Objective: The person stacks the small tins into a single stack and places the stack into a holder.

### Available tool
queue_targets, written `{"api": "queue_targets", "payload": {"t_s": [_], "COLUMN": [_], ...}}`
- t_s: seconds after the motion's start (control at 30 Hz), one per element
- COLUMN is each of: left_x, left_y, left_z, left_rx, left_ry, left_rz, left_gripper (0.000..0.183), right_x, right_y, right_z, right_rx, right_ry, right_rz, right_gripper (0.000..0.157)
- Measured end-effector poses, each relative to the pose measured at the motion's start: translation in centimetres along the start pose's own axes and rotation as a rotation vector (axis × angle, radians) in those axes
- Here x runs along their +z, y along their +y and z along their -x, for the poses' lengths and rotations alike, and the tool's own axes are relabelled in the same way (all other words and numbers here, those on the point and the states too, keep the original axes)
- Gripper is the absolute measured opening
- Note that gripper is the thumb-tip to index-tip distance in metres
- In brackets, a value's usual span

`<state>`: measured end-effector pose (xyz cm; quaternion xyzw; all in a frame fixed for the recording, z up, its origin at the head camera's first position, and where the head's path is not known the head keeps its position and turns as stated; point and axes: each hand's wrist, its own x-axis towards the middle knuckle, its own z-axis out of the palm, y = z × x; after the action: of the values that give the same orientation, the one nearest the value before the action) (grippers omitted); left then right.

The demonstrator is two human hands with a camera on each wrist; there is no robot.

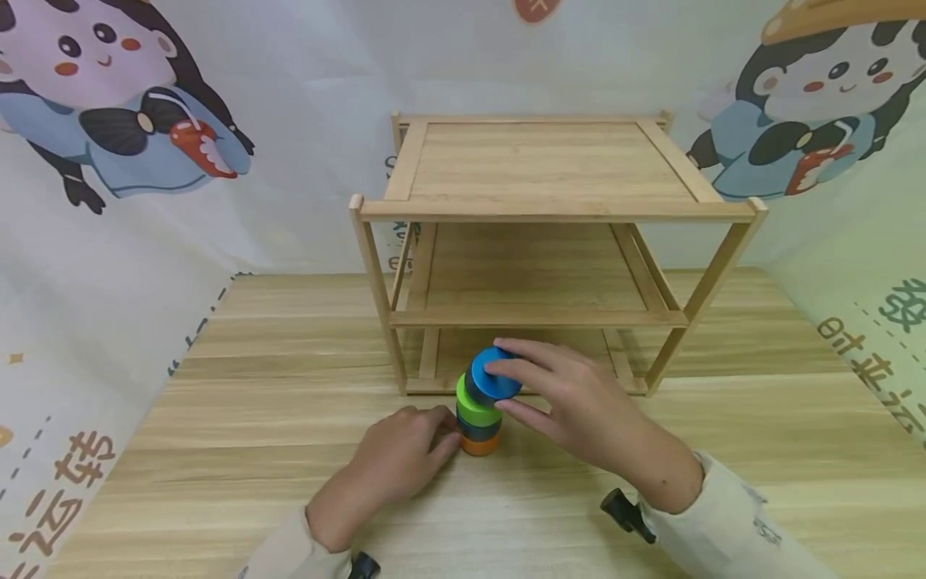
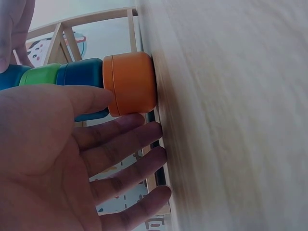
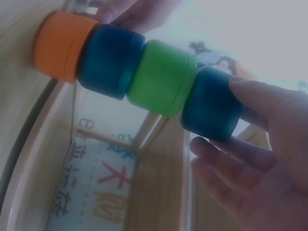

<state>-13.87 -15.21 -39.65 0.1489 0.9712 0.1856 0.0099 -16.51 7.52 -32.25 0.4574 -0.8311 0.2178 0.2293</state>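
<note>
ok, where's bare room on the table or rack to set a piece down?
Free: the rack's top and middle shelves, plus tabletop left and right of the hands. Crowded: in front of the rack, where the stack stands between left hand and right hand.

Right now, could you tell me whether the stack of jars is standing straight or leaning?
Leaning: the top blue jar sits tilted and off-centre on the green jar.

We see two-tier light wooden shelf rack point(image 1: 550, 209) on pale wood-grain tabletop point(image 1: 253, 386); white cartoon-panda printed backdrop point(image 1: 123, 112) behind
</note>
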Motion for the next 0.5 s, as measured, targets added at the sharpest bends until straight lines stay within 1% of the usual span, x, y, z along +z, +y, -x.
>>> {"api": "queue_targets", "payload": {"t_s": [0.3, 0.5], "left_x": [0.1, 0.0], "left_y": [0.1, 0.2], "left_z": [-0.2, -0.2], "left_rx": [-0.001, 0.007], "left_ry": [-0.001, -0.001], "left_rz": [0.003, 0.004], "left_gripper": [0.023, 0.023], "right_x": [0.9, 1.3], "right_y": [0.1, 0.0], "right_z": [-0.1, -0.1], "right_rx": [0.023, 0.042], "right_ry": [0.008, -0.012], "right_rz": [-0.018, -0.035], "right_gripper": [0.040, 0.039]}}
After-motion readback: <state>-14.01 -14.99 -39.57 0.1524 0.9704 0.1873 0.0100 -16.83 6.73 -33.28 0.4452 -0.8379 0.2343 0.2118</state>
